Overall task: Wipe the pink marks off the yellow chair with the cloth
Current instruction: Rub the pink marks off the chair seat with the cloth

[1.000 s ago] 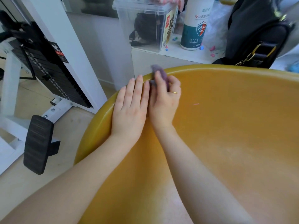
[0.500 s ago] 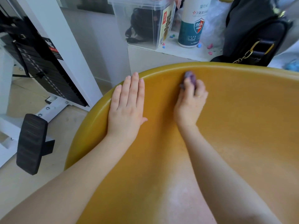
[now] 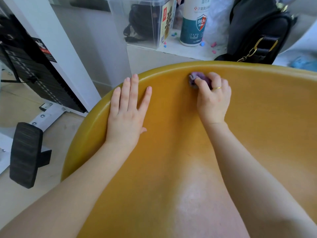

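Head view. Half a second ago the right hand (image 3: 213, 98) pressed the small crumpled purple cloth (image 3: 199, 79) against the chair wall a little below the rim; now it has shifted further toward 1 o'clock, and the cloth sits just under the rim, its free end poking out at the hand's 10 o'clock. A second ago the two hands lay side by side, touching; now they are well apart. The left hand (image 3: 127, 111) has kept its place, flat on the chair's rim at 10 o'clock, fingers straight and slightly spread, holding nothing.

The large yellow moulded plastic chair (image 3: 171, 152) fills the lower frame; both forearms lie across its curved seat, which shows a pale worn patch near 6 o'clock. I cannot make out any pink marks on it.

On the white ledge (image 3: 188, 52) at 12 o'clock stands a clear plastic storage box (image 3: 142, 21) with a dark bundled item inside and a printed card against its right wall. Just beside it is a white and teal cylindrical spray can (image 3: 193, 30), with small pink and blue bits scattered near its base. A black handbag with a gold chain (image 3: 257, 30) rests at 1 o'clock.

The right hand's fingers are curled round the cloth, gripping it against the chair; a gold ring shows on one finger.
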Tool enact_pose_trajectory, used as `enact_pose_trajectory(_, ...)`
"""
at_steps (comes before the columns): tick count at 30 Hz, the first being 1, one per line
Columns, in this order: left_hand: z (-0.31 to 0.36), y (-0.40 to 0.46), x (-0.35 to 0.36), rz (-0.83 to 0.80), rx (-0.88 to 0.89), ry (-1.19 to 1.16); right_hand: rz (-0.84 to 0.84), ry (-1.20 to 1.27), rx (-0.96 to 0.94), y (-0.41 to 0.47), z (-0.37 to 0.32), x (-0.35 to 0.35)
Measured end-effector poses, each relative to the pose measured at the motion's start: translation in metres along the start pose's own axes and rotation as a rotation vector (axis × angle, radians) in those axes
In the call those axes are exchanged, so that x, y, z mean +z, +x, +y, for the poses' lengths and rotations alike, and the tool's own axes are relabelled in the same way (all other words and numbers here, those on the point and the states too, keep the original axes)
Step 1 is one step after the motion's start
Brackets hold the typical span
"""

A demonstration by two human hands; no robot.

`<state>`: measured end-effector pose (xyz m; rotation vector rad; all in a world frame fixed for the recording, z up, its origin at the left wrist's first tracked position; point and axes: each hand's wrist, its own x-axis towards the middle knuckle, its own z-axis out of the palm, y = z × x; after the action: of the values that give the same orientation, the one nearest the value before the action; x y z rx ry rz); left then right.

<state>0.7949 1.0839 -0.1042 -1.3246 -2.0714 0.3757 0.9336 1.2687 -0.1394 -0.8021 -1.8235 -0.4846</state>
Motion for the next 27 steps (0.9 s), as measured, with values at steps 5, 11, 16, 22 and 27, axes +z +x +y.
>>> enact_pose_trajectory(5, 0.001, 0.002, 0.003, -0.002, -0.007, -0.024, -0.087, 0.215, 0.085, -0.059, -0.032, 0.007)
enact_pose_trajectory(11, 0.005, 0.000, -0.009, -0.065, 0.015, -0.116, -0.481, 0.314, -0.105, -0.141, -0.051, -0.023)
enact_pose_trajectory(16, 0.022, -0.031, -0.001, -0.320, 0.190, -0.131, -0.250, 0.194, 0.024, -0.064, -0.005, -0.026)
enact_pose_trajectory(22, 0.025, -0.037, 0.012, -0.219, 0.203, -0.039, -0.030, 0.139, 0.160, -0.034, 0.013, 0.001)
enact_pose_trajectory(27, 0.026, -0.036, 0.013, -0.261, 0.186, 0.027, -0.307, 0.341, 0.120, -0.125, -0.045, -0.008)
